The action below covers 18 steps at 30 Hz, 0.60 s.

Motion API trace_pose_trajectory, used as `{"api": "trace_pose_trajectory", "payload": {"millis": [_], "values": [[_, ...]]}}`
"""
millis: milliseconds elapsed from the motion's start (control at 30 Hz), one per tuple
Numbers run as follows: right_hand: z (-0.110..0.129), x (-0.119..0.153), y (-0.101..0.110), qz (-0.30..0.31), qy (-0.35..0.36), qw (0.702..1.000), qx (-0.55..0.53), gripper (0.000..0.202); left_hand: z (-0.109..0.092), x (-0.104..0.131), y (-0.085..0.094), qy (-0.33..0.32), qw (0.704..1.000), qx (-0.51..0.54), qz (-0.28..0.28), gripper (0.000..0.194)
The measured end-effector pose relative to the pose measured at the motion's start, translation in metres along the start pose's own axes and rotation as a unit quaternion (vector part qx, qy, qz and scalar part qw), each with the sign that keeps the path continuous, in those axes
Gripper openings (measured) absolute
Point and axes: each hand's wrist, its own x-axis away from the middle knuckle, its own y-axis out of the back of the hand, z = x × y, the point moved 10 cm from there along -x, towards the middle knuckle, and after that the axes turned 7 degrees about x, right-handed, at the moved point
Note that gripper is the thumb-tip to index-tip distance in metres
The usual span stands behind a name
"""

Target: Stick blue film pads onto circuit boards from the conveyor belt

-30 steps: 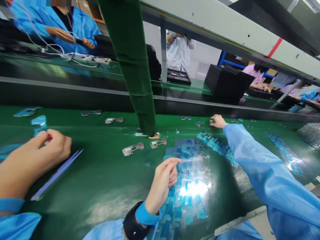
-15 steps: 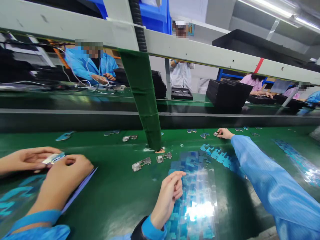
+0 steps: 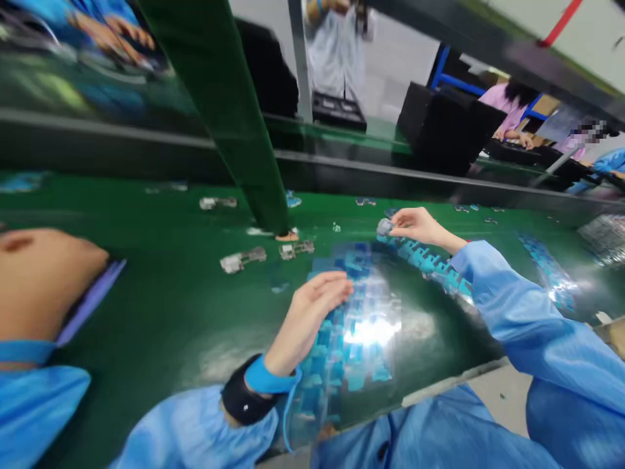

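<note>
My left hand [image 3: 312, 306] hovers over or rests on clear sheets [image 3: 361, 319] bearing rows of blue pieces; its fingers are loosely stretched, with nothing visible in them. My right hand [image 3: 415, 226] is closed, pinching a small grey metal part [image 3: 385, 227] between thumb and fingertips. That part is above the far end of a strip of blue pieces [image 3: 430, 260]. Two metal parts [image 3: 243, 259] [image 3: 297, 249] lie on the green surface [image 3: 195, 312], left of the sheets. Another metal part [image 3: 218, 203] lies farther back.
A slanted green post [image 3: 244, 130] stands beyond the parts at centre left. At the left edge is a co-worker's hand [image 3: 43, 280] near a purple edge [image 3: 90, 303]. More blue strips [image 3: 547, 267] lie right. Black trays [image 3: 446, 130] and people are across the bench.
The view has tilted down and shifted. My right hand has lifted the grey part off the surface and moved it toward the blue strip. My left hand's fingers have straightened somewhat.
</note>
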Motion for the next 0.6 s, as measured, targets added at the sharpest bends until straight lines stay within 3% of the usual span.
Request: {"api": "trace_pose_trajectory", "payload": {"millis": [67,133,200,233,333,400,533,600], "values": [[0.044,0.013,-0.04,0.086,0.05,0.994,-0.034,0.026,-0.005,0.001,-0.006,-0.023,1.0,-0.014,0.014,0.045],[0.088,0.026,-0.073,0.169,0.124,0.975,-0.07,0.022,-0.01,0.0,-0.008,-0.042,0.998,-0.029,0.023,0.042],[0.115,0.031,-0.085,0.187,0.168,0.964,-0.082,0.02,-0.014,-0.003,-0.004,-0.054,0.998,-0.029,0.009,0.032],[0.119,0.031,-0.084,0.168,0.173,0.967,-0.078,0.02,-0.016,-0.004,0.001,-0.058,0.998,-0.023,-0.005,0.028],[0.108,0.038,-0.064,0.038,0.159,0.986,-0.022,0.025,-0.018,-0.008,0.015,-0.061,0.997,0.0,-0.04,0.025],[0.093,0.059,-0.059,-0.029,0.144,0.989,0.034,0.034,-0.017,-0.009,0.022,-0.055,0.997,0.014,-0.057,0.026],[0.05,0.109,-0.095,0.012,0.055,0.993,0.108,0.075,-0.014,-0.008,0.028,-0.035,0.994,0.051,-0.088,0.033],[0.036,0.125,-0.114,0.038,0.029,0.99,0.134,0.076,-0.014,-0.009,0.028,-0.03,0.992,0.076,-0.097,0.033]]}}
